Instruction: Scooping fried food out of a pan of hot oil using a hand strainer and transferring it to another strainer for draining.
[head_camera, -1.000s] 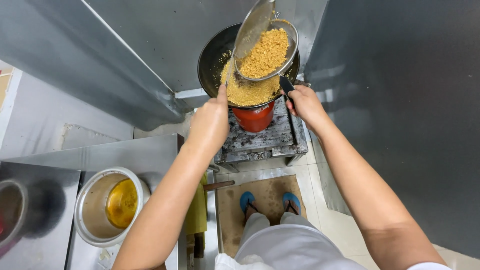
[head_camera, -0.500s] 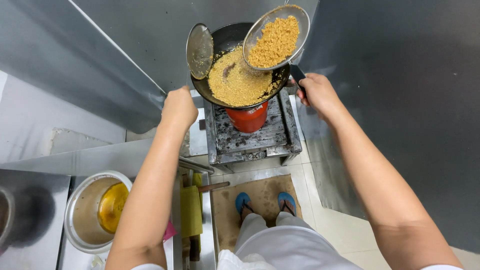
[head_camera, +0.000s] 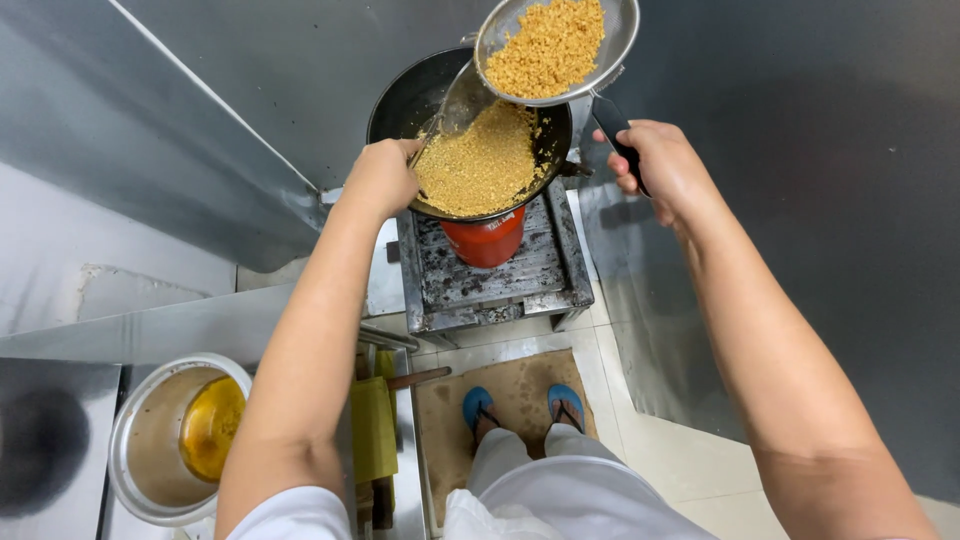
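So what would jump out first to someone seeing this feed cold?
The golden crumbly food heaped in the dark wok on the stove, top centre. Just above it, the right hand holds a round wire strainer full of the same crumbs, while the left hand works a metal ladle in the wok.

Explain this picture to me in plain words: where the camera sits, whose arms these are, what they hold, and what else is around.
The camera is worn on a person's head and looks straight down, so both arms are that person's own, and you see their feet in blue sandals on a brown mat. There is no machine here. The right hand grips the dark handle of a round wire strainer full of golden crumbs, held above a black wok. The left hand holds a flat metal ladle that reaches into the wok's crumbs. The wok sits on a metal stove with a red burner. Lower left stands a steel pot of yellow liquid.
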